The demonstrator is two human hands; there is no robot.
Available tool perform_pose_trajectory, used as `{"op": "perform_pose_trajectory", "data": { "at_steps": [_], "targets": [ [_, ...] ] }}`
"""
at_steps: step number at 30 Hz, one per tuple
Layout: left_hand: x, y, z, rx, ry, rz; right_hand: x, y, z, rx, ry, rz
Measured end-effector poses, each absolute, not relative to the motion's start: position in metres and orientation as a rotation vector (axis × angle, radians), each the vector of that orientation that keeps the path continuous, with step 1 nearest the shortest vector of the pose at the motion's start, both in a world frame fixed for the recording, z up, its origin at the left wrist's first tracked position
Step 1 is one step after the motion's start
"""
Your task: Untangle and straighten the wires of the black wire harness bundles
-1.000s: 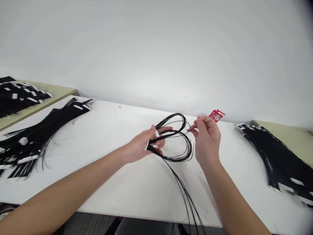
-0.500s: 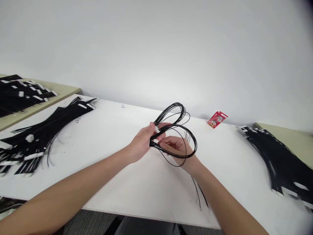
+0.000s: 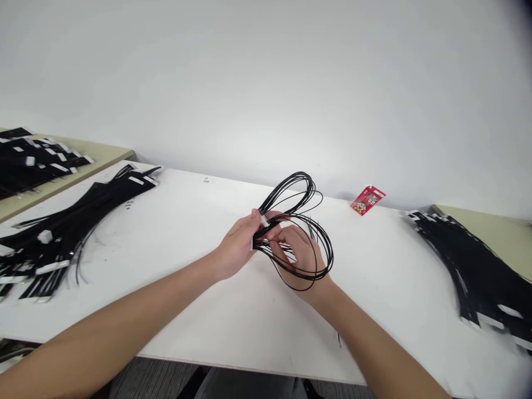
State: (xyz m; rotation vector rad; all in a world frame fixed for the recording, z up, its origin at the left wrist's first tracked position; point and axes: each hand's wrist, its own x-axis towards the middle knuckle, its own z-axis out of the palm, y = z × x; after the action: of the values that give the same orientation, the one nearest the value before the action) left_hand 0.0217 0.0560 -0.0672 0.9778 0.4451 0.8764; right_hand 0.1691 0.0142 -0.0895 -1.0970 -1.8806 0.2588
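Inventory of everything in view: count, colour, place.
Coil: 1, black, in hands
Coil connectors: 2 visible, white, by left hand
Cable piles: 3, black with white ends, two left, one right
Packet: 1, red, table's back edge
Table: 1, white, centre
Side tables: 2, pale yellow-green, left and right
Table marks: several, dark, unreadable
Wall: 1, white-grey, behind
Floor: grey, bottom
Left hand: 1, bare, gripping coil
Right hand: 1, bare, at lower loop
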Motion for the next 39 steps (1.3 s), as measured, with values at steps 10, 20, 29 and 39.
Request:
{"op": "perform_pose_trajectory", "data": {
  "at_steps": [10,20,29,39],
  "targets": [
    [0.022,0.056,-0.07,0.875,0.517,0.876,0.174,0.011,-0.079,-1.124,-2.054,-0.4],
    [0.02,0.063,-0.071,0.855,0.515,0.804,0.234,0.016,-0.029,-1.081,-1.191,1.343],
    [0.019,0.063,-0.075,0.921,0.498,0.651,0.243,0.022,-0.034,-0.847,-0.956,1.341],
    [0.018,0.062,-0.072,0.88,0.514,0.658,0.239,0.017,-0.036,-0.531,-1.085,1.322]
  ]
}}
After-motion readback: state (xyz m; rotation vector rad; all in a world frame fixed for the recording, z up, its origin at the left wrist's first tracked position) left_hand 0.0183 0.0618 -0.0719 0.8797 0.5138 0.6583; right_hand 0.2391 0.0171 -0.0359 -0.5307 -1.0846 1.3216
